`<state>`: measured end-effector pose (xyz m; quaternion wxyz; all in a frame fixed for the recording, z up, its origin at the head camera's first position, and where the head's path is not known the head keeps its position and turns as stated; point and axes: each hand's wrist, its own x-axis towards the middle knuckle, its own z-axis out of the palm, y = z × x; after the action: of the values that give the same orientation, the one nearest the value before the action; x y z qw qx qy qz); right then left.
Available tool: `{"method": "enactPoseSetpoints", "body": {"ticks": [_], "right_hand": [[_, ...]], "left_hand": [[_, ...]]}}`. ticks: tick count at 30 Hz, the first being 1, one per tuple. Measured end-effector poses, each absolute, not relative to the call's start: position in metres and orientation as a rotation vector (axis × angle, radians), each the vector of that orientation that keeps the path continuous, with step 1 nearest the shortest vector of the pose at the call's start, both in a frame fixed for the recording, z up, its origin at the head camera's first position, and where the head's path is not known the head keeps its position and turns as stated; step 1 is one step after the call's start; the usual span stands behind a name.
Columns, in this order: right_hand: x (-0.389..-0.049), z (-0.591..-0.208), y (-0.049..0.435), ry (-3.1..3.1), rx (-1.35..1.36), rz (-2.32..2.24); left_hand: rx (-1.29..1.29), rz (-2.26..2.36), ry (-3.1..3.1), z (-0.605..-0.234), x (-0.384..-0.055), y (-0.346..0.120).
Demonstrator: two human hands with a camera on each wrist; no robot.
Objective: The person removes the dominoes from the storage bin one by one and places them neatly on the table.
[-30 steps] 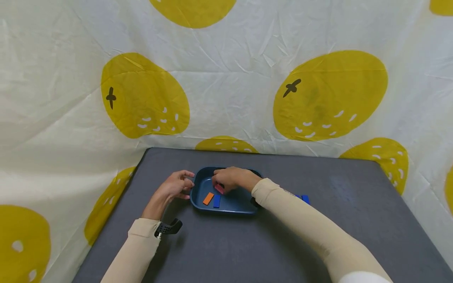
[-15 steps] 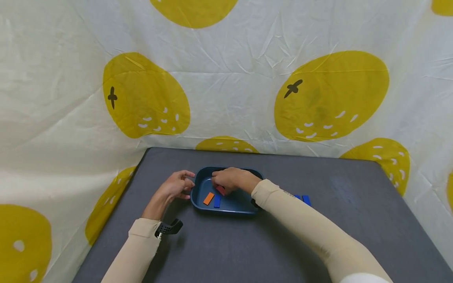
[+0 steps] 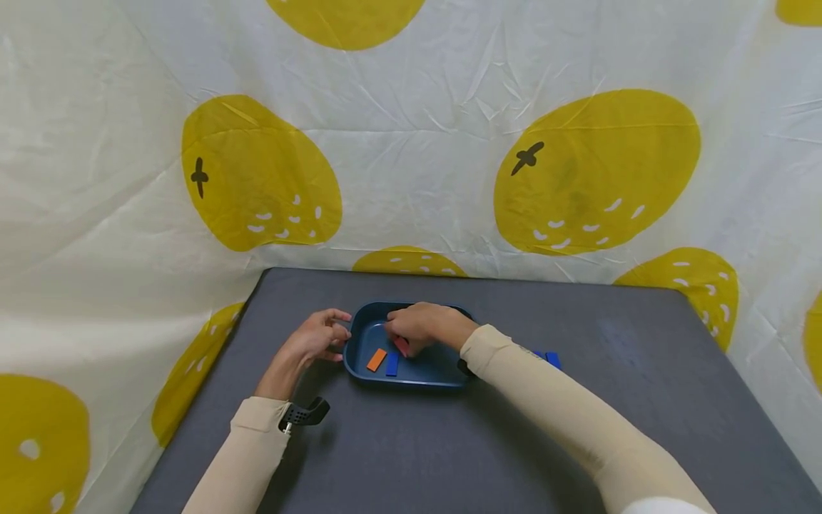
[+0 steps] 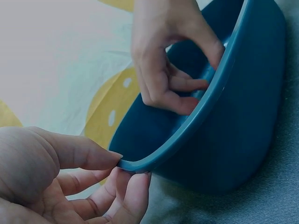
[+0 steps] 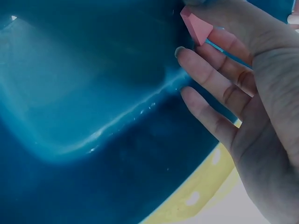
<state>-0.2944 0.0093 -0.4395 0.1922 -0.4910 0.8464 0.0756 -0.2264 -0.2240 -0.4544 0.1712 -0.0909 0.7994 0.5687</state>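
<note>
A dark blue deep tray [image 3: 437,380] sits on the grey table. My left hand [image 3: 317,334] pinches its left rim, the thumb on top and fingertips beneath, as the left wrist view shows on the tray wall [image 4: 233,121]. Inside the tray, my right hand [image 3: 414,325] reaches down and pinches a small pinkish-red block [image 3: 402,347] between thumb and fingers. In the right wrist view one end of the red block [image 5: 197,25] sticks out, while the other fingers extend over the tray. An orange block [image 3: 377,360] and a blue block [image 3: 392,364] lie on the tray floor, left of the red one.
More blue blocks [image 3: 553,360] lie on the table right of the tray, partly behind the right sleeve [image 3: 546,392]. A white cloth with yellow fruit shapes [image 3: 411,171] hangs behind the table [image 3: 411,450].
The red block has turned slightly and shifted a little to the right in my right hand's grip. My left hand stays at the rim, and the tray stands where it was.
</note>
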Motion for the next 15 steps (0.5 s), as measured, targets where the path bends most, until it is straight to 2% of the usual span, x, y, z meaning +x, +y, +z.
{"method": "enactPoseSetpoints", "body": {"ticks": [15], "right_hand": [[-0.286,-0.423,0.04,2.422,-1.411,0.099]], "left_hand": [[-0.251,1.618,2.269,-0.457,-0.225,-0.223]]}}
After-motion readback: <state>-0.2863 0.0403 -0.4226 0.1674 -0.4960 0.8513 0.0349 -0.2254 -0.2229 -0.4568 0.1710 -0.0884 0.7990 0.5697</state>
